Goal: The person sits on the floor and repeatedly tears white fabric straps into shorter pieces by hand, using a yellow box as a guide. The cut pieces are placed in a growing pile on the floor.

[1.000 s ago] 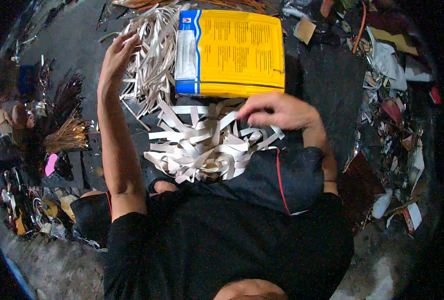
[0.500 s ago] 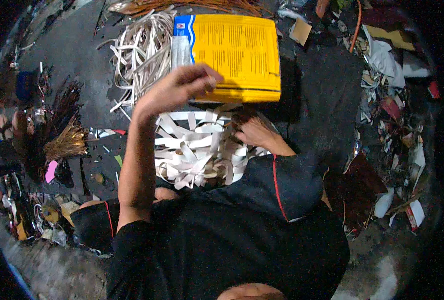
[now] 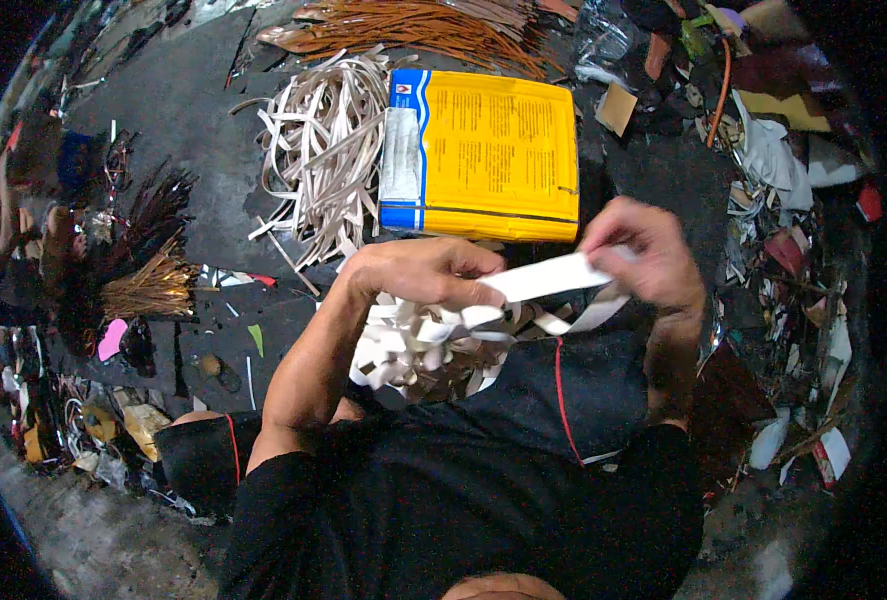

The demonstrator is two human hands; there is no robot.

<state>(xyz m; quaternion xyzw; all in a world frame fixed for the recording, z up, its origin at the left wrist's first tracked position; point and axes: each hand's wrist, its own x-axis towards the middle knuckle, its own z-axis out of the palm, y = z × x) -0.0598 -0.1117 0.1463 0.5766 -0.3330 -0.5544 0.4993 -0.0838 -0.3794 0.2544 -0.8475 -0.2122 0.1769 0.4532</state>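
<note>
A flat white strip (image 3: 549, 279) is stretched between my two hands, tilted up toward the right. My left hand (image 3: 429, 270) pinches its left end between thumb and fingers. At the other end, my right hand (image 3: 649, 255) is closed on it, slightly blurred. From the right hand a loose length of strip hangs down and loops back left. Below the hands, a heap of wide white strips (image 3: 414, 350) lies at my lap, partly covered by my left hand and wrist. Just beyond stands a yellow and blue box-shaped container (image 3: 504, 150).
A tangle of thin whitish strips (image 3: 319, 150) lies left of the container. Brown strips (image 3: 414, 25) lie behind it. At left are a bundle of thin brown strands (image 3: 154, 280) and a shaded person's limbs (image 3: 59, 240). Scraps (image 3: 784, 250) litter the right side.
My right hand has come out of the white heap and moved up and right, now with a strip. My left hand has come down to the strip's other end. The view has shifted slightly.
</note>
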